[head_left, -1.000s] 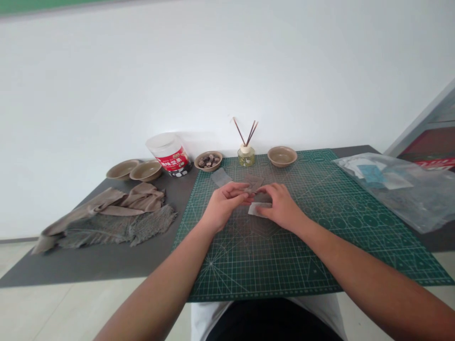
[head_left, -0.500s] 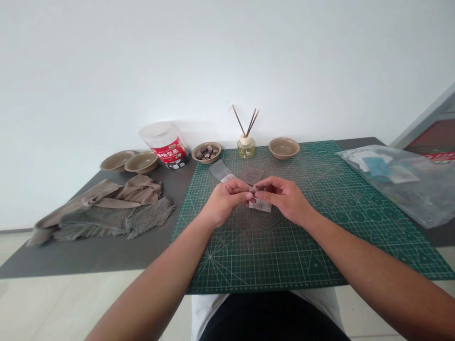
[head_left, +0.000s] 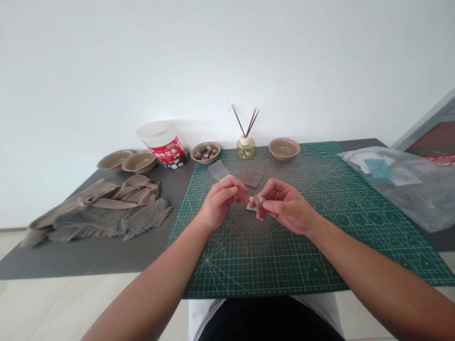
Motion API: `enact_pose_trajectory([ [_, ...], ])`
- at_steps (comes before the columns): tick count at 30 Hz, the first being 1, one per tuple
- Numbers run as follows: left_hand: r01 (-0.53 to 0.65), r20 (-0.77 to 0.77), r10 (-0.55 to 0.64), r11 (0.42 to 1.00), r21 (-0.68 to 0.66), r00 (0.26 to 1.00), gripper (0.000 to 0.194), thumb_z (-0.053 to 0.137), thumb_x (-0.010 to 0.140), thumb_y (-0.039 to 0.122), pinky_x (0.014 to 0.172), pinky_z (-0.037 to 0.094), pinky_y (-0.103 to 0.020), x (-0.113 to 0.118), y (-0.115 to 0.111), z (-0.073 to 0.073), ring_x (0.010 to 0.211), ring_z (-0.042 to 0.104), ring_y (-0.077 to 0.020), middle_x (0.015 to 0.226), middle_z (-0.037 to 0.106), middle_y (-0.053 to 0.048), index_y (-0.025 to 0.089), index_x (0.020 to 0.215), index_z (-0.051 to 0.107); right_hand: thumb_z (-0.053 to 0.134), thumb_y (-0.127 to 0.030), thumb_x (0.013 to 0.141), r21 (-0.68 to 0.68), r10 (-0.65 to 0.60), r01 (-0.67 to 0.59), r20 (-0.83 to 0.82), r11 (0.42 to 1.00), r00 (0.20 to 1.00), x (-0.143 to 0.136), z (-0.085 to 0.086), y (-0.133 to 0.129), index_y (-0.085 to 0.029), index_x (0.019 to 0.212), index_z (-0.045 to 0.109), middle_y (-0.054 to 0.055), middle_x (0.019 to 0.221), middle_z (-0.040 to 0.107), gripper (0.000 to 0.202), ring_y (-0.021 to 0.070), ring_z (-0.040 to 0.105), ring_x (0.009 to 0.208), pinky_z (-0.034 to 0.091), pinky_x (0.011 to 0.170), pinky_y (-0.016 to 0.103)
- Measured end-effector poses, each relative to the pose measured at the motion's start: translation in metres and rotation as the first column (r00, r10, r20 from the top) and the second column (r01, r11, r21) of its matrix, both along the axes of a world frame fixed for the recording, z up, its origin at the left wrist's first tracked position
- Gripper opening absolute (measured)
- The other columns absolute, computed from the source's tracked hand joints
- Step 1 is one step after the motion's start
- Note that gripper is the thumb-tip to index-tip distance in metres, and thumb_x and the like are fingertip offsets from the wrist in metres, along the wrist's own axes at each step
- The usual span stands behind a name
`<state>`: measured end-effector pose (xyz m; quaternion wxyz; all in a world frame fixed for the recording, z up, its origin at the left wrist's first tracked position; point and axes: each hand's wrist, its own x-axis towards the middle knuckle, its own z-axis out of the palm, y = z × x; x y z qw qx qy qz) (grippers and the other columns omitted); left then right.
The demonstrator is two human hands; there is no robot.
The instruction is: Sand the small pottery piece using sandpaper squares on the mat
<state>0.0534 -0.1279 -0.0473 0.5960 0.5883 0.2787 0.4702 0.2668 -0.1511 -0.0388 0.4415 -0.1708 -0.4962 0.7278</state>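
Over the green cutting mat (head_left: 284, 265), my right hand (head_left: 286, 206) pinches a small brownish piece (head_left: 258, 202) between thumb and fingers. Just left of it, my left hand (head_left: 221, 201) is apart from the piece, its fingers loosely spread and slightly blurred. A brown square patch (head_left: 252, 177) lies flat on the mat beyond my hands. Behind my left hand is a grey strip (head_left: 218, 170) with a paler end. A whitish piece beneath the right fingers is mostly hidden.
A bowl of small pieces (head_left: 205, 153), a reed diffuser (head_left: 246, 147) and another bowl (head_left: 284, 148) stand along the back. Farther left are two bowls, a red-labelled tub (head_left: 167, 149) and crumpled cloths (head_left: 106, 208). A plastic bag (head_left: 398, 184) lies at right.
My left hand has let go of the small piece and moved slightly left. My right hand has turned and lowered a little with the piece in its fingers.
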Motion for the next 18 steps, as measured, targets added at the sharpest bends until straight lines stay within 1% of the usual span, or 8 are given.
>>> enact_pose_trajectory([
  [2, -0.041, -0.151, 0.056, 0.994, 0.105, 0.987, 0.02, 0.058, 0.088, 0.032, 0.068, 0.044, -0.031, -0.003, 0.0, 0.001, 0.071, 0.058, -0.0182, 0.077, 0.067, -0.005, 0.015, 0.091, 0.066, 0.085, -0.017, 0.075, 0.041, -0.06, 0.06, 0.007, 0.997, 0.998, 0.0, 0.001, -0.001, -0.02, 0.088, 0.068, 0.003, 0.095, 0.076, 0.021, 0.0149, 0.069, 0.078, 0.057, 0.071, 0.03],
  [4, -0.023, -0.346, 0.095, 0.978, 0.207, 0.933, 0.016, 0.059, 0.088, 0.03, 0.07, 0.044, -0.032, -0.003, -0.002, 0.003, 0.075, 0.057, -0.0183, 0.081, 0.066, -0.004, 0.015, 0.092, 0.065, 0.09, -0.013, 0.067, 0.086, -0.129, 0.128, 0.007, 0.988, 0.992, 0.001, 0.001, -0.001, -0.021, 0.091, 0.07, 0.001, 0.093, 0.075, 0.033, 0.015, 0.069, 0.083, 0.058, 0.075, 0.03],
  [6, 0.035, -0.529, 0.149, 0.946, 0.322, 0.835, 0.013, 0.06, 0.087, 0.026, 0.073, 0.045, -0.032, 0.0, -0.006, 0.005, 0.079, 0.057, -0.0189, 0.086, 0.064, -0.004, 0.016, 0.095, 0.065, 0.091, -0.009, 0.063, 0.129, -0.19, 0.189, -0.005, 0.973, 0.982, 0.003, 0.002, 0.0, -0.025, 0.099, 0.068, -0.002, 0.092, 0.074, 0.046, 0.0145, 0.068, 0.083, 0.058, 0.075, 0.029],
  [8, 0.142, -0.654, 0.198, 0.892, 0.429, 0.731, 0.015, 0.061, 0.084, 0.02, 0.08, 0.046, -0.035, 0.005, -0.01, 0.006, 0.088, 0.057, -0.0208, 0.093, 0.063, -0.005, 0.018, 0.098, 0.064, 0.091, -0.008, 0.063, 0.193, -0.247, 0.243, -0.004, 0.951, 0.969, 0.006, 0.003, 0.001, -0.026, 0.1, 0.067, -0.002, 0.094, 0.073, 0.048, 0.0137, 0.067, 0.081, 0.057, 0.074, 0.028],
  [10, 0.255, -0.726, 0.223, 0.836, 0.486, 0.651, 0.021, 0.062, 0.082, 0.017, 0.09, 0.045, -0.039, 0.011, -0.012, 0.005, 0.1, 0.056, -0.0237, 0.104, 0.063, -0.007, 0.019, 0.102, 0.064, 0.09, -0.009, 0.066, 0.275, -0.293, 0.279, 0.014, 0.92, 0.956, 0.009, 0.005, 0.001, -0.024, 0.094, 0.069, 0.0, 0.097, 0.073, 0.038, 0.0141, 0.067, 0.083, 0.056, 0.075, 0.029],
  [12, 0.322, -0.773, 0.242, 0.805, 0.497, 0.587, 0.023, 0.061, 0.083, 0.018, 0.097, 0.043, -0.043, 0.015, -0.012, 0.003, 0.108, 0.054, -0.0258, 0.114, 0.062, -0.007, 0.021, 0.106, 0.064, 0.088, -0.01, 0.069, 0.331, -0.305, 0.278, 0.029, 0.902, 0.952, 0.012, 0.007, 0.0, -0.022, 0.091, 0.071, 0.002, 0.099, 0.073, 0.031, 0.0155, 0.067, 0.086, 0.057, 0.077, 0.03],
  [14, 0.344, -0.804, 0.276, 0.795, 0.499, 0.527, 0.022, 0.06, 0.088, 0.021, 0.099, 0.042, -0.046, 0.018, -0.013, 0.0, 0.112, 0.053, -0.0271, 0.119, 0.062, -0.007, 0.023, 0.11, 0.063, 0.087, -0.011, 0.071, 0.333, -0.292, 0.265, 0.035, 0.905, 0.956, 0.014, 0.009, -0.002, -0.023, 0.095, 0.073, 0.003, 0.099, 0.073, 0.03, 0.0165, 0.068, 0.088, 0.058, 0.079, 0.031],
  [18, 0.331, -0.826, 0.353, 0.791, 0.514, 0.441, 0.023, 0.054, 0.095, 0.027, 0.095, 0.043, -0.048, 0.021, -0.015, -0.003, 0.113, 0.052, -0.0285, 0.123, 0.061, -0.008, 0.023, 0.117, 0.06, 0.085, -0.01, 0.074, 0.296, -0.277, 0.252, 0.047, 0.921, 0.96, 0.014, 0.013, -0.006, -0.024, 0.098, 0.074, 0.001, 0.095, 0.075, 0.031, 0.0155, 0.07, 0.087, 0.06, 0.081, 0.03],
])
